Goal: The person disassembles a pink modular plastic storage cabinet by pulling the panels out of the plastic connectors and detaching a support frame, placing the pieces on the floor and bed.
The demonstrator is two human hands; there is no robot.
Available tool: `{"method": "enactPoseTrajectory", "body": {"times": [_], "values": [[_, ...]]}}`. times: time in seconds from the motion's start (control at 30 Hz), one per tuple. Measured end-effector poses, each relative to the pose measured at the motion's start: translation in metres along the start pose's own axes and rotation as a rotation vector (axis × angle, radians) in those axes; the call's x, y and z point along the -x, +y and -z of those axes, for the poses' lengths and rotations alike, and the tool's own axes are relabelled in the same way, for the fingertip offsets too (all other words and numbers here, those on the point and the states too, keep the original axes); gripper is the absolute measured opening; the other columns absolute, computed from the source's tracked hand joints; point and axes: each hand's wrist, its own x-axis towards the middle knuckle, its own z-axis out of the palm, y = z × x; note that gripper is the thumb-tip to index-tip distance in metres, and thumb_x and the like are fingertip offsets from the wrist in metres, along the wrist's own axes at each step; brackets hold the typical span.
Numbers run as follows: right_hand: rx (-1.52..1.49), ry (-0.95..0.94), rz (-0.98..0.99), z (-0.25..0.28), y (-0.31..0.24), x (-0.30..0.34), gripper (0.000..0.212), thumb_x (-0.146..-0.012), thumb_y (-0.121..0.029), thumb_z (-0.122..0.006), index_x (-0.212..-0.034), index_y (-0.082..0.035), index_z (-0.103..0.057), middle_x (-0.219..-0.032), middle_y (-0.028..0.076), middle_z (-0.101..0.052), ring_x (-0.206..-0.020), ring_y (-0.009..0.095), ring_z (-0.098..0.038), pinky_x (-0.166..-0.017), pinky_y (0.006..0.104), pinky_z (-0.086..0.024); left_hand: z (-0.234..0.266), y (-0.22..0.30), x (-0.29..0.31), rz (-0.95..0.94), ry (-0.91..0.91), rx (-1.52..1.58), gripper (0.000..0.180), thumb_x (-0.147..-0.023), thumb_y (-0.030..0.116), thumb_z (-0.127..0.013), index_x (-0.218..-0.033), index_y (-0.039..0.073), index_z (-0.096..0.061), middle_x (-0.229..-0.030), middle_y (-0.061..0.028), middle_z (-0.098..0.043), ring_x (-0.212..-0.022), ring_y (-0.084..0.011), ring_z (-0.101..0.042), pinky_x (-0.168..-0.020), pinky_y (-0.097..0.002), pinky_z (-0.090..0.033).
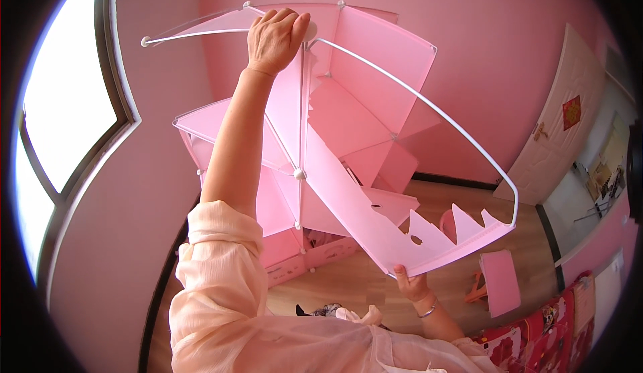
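A modular storage rack of pink plastic panels (365, 121), joined by white connectors (299, 173), stands against the pink wall. My left hand (276, 41) is raised to its top, fingers curled over the frame corner beside a white round connector (310, 32). A loose-hanging pink panel (348, 205) with a jagged edge and small holes slants out toward me. Its bent white rod (429, 101) arches from near that connector down to the panel's right corner. Lower right, my right hand (413, 286) pinches the panel's bottom edge, thumb on the near face; its other fingers are partly hidden.
A bright window (70, 91) is at the left. On the wooden floor (529, 232) stands a small folding chair (499, 282) with a pink back. A white door (559, 115) is open at the right, and red patterned cloth (536, 329) lies lower right.
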Motion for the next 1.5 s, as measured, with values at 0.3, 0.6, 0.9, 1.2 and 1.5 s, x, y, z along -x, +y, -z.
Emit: {"method": "enactPoseTrajectory", "body": {"times": [0.3,0.6,0.9,1.2,1.5], "values": [[0.048,-0.013,-0.06,0.062,0.066,-0.079,0.027,-0.08,-0.02,-0.056,-0.096,0.002,-0.054,-0.086,0.012,-0.059,-0.082,0.024,-0.056,-0.072,0.0325,-0.043,0.03,-0.024,0.002,-0.009,-0.001,0.133,0.03,-0.086,0.025,-0.038,-0.072,0.006,-0.056,-0.077,-0.0017,-0.058,-0.068,-0.0231,-0.053,-0.062,-0.032,-0.039],[0.394,-0.182,-0.388,0.086,0.108,-0.185,0.041,-0.076,-0.029,-0.06,-0.103,0.001,-0.052,-0.078,0.007,-0.058,-0.063,0.011,-0.046,-0.059,0.0275,-0.041,0.038,-0.033,0.002,-0.062,-0.319,0.178,0.037,-0.086,0.038,-0.041,-0.09,0.006,-0.059,-0.097,-0.0046,-0.056,-0.092,-0.0219,-0.049,-0.079,-0.0343,-0.036],[0.086,0.735,-0.301,0.106,0.035,-0.156,0.024,-0.088,-0.021,-0.042,-0.09,-0.001,-0.055,-0.08,0.004,-0.056,-0.072,0.012,-0.049,-0.067,0.025,-0.04,0.008,-0.025,-0.003,-0.11,-0.436,0.107,0.036,-0.081,0.04,-0.048,-0.096,0.009,-0.058,-0.099,-0.0014,-0.057,-0.101,-0.0202,-0.045,-0.085,-0.0354,-0.033],[0.395,-0.463,0.388,-0.071,-0.05,-0.105,0.027,-0.079,-0.029,-0.055,-0.091,-0.005,-0.056,-0.089,0.009,-0.057,-0.088,0.023,-0.052,-0.076,0.0375,-0.038,0.013,-0.012,-0.021,-0.095,-0.608,0.218,0.039,-0.077,0.04,-0.054,-0.091,0.003,-0.054,-0.106,-0.0109,-0.052,-0.099,-0.0251,-0.044,-0.091,-0.0359,-0.03],[0.9,0.444,0.509,-0.069,-0.171,-0.359,0.042,-0.079,-0.044,-0.047,-0.084,-0.003,-0.054,-0.061,0.01,-0.058,-0.061,0.026,-0.056,-0.065,0.0386,-0.039,0.014,-0.024,-0.009,-0.134,-0.5,0.212,0.019,-0.083,0.027,-0.046,-0.087,0.012,-0.056,-0.076,-0.0076,-0.059,-0.071,-0.0276,-0.056,-0.059,-0.0373,-0.044]]}}
